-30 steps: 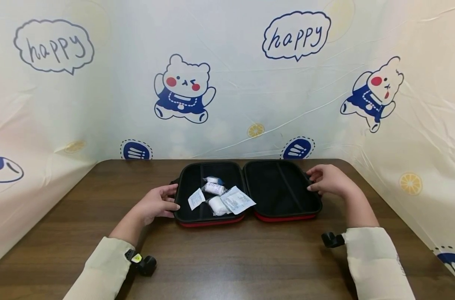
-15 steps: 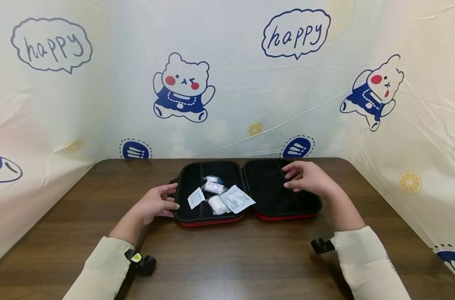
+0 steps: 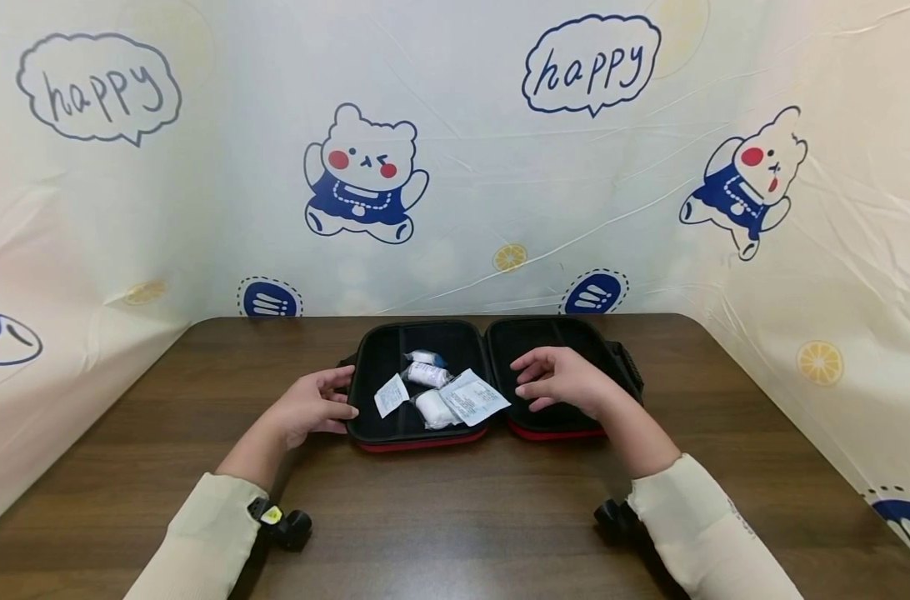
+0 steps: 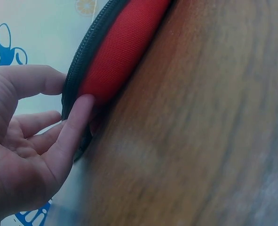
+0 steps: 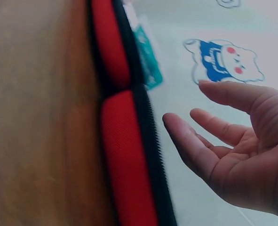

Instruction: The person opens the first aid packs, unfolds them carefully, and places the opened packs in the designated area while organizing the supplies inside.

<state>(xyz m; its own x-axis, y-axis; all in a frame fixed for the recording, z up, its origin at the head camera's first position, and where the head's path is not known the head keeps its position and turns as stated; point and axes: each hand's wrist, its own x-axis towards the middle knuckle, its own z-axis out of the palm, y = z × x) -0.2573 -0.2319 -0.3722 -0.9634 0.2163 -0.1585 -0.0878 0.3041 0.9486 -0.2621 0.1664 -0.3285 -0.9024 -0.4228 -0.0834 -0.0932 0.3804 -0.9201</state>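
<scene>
A red zip case with black lining lies unfolded on the table. Its left half holds a white packet with blue print, a smaller white packet, a white roll in clear wrap, a white wrapped bundle and a small blue-and-white packet. At the left end, my left hand holds the case's edge; in the left wrist view its digits touch the zip rim and red side. Over the right half, my right hand hovers with loosely bent fingers, holding nothing.
The brown wooden table extends in front of the case and to both sides. A patterned curtain stands behind the table and at its sides. A black carrying handle sits at the case's right end.
My right hand has let go of the case's right edge and moved left over the right half, towards the packets. My left hand has stayed at the left edge.
</scene>
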